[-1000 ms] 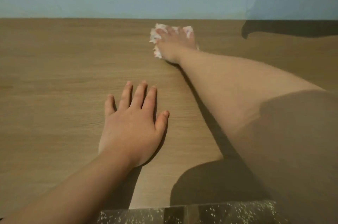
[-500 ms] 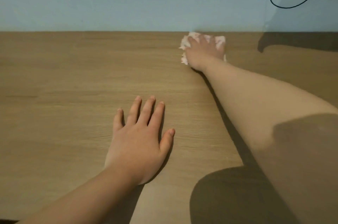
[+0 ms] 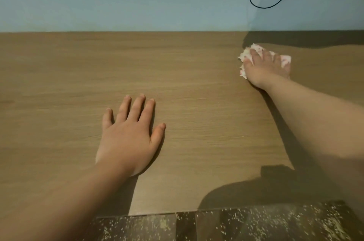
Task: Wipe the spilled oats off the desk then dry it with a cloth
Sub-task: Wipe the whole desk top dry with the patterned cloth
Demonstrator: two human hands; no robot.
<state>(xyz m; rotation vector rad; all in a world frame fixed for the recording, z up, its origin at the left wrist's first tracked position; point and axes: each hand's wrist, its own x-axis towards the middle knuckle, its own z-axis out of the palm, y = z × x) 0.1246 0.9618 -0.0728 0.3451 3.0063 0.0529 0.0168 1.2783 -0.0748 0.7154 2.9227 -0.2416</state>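
Two bare hands lie on the desk [image 3: 59, 73], a smooth board of light brown wood grain. Near the desk's front edge the left hand [image 3: 128, 138] rests flat, fingers straight and slightly spread. Toward the desk's back right, the right hand [image 3: 266, 69] presses splayed fingers on a crumpled white cloth [image 3: 245, 56] (pink-flecked, ragged-edged). Past the desk's front edge, dark flooring [image 3: 246, 225] shows pale specks.

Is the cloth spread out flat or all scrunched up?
Scrunched up: the cloth bunches in crinkly folds under the right hand on the desk.
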